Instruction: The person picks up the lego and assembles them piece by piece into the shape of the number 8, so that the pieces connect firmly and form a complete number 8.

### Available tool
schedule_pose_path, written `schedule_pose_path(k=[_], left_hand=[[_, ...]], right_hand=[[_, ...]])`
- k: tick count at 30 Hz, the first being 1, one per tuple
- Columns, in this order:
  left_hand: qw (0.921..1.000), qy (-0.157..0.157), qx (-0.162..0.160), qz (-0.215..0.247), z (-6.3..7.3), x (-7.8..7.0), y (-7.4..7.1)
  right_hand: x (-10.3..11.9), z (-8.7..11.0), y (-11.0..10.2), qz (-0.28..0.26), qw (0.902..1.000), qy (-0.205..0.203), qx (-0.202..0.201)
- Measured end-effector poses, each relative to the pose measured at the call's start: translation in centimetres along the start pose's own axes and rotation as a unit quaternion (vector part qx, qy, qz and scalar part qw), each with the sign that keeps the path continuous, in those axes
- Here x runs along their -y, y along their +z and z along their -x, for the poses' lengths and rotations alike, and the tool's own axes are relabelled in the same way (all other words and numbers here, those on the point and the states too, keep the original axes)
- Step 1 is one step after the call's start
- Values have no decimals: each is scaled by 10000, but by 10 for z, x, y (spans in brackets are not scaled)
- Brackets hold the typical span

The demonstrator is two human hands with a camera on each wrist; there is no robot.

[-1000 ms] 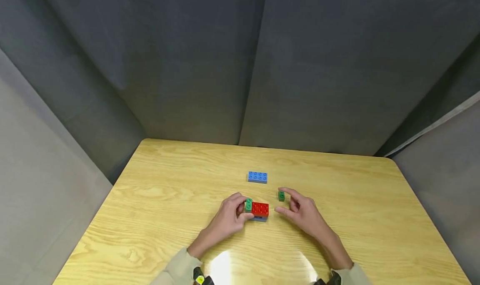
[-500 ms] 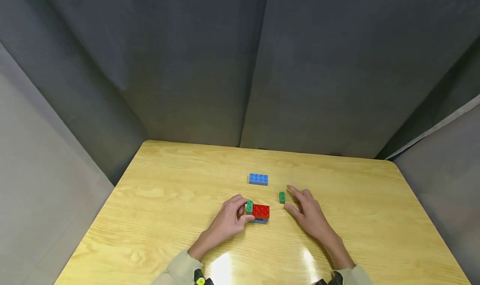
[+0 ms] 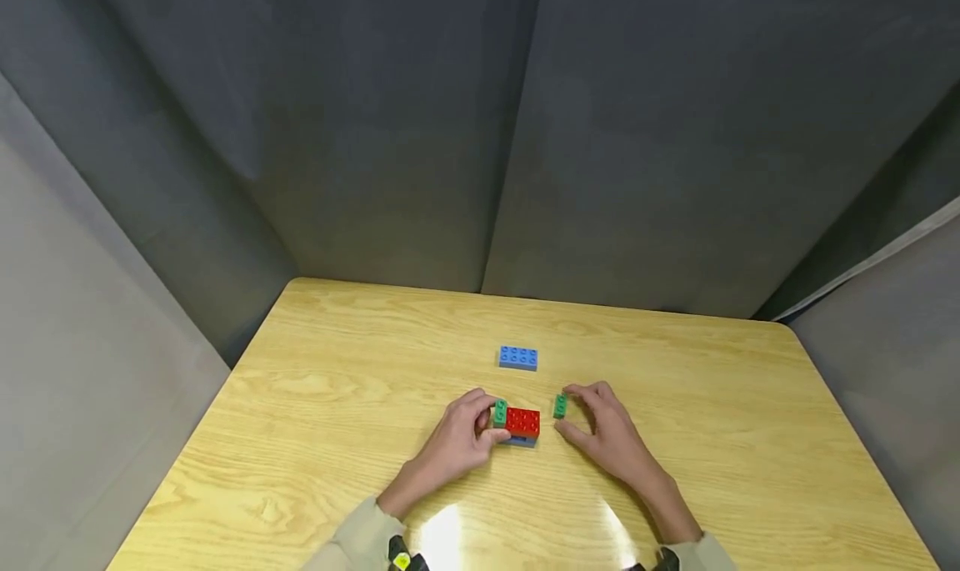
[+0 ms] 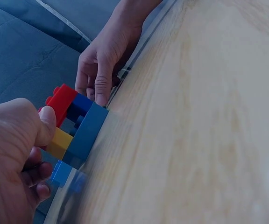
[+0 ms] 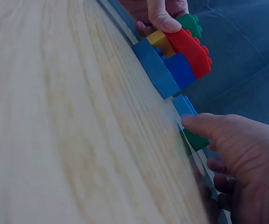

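Note:
My left hand [image 3: 467, 433] grips the left end of a stack of toy building bricks. A light blue brick [image 4: 84, 139] forms its base; above it sit a yellow brick [image 5: 157, 39] and a darker blue one [image 5: 180, 70], with a gap between. A red brick [image 3: 522, 422] spans these, and a small green brick [image 3: 500, 413] sits on top at the left end. Right of the stack, my right hand [image 3: 609, 438] pinches another small green brick [image 3: 560, 406], index finger at its far end and thumb at its near end. In the right wrist view the thumb partly covers that brick.
A loose light blue brick [image 3: 518, 358] lies on the wooden table [image 3: 337, 388] beyond the stack. Grey cloth [image 3: 390, 137] hangs behind the table and on both sides. Light glares off the tabletop between the forearms.
My right hand first drew back from the loose green brick, then closed in on it; the brick has shifted slightly left and nearer to me. My left hand keeps its grip on the stack.

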State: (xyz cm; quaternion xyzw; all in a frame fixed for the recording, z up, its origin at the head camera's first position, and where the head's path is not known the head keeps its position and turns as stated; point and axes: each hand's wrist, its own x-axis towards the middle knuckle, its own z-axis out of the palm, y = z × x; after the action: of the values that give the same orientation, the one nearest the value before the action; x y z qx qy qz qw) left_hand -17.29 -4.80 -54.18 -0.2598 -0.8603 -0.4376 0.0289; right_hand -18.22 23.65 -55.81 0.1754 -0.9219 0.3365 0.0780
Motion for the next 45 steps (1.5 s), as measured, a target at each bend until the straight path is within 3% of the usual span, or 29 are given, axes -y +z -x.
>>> schedule_pose_path(k=[7, 18, 45], left_hand=[[9998, 183, -76, -85, -2, 1, 0], [9999, 131, -41, -83, -3, -4, 0], [9999, 40, -77, -143, -4, -5, 5]], right_hand=[[3, 0, 3, 287, 9996, 60, 49], [2, 2, 3, 314, 9995, -68, -19], [27, 0, -15, -495, 9979, -273, 329]])
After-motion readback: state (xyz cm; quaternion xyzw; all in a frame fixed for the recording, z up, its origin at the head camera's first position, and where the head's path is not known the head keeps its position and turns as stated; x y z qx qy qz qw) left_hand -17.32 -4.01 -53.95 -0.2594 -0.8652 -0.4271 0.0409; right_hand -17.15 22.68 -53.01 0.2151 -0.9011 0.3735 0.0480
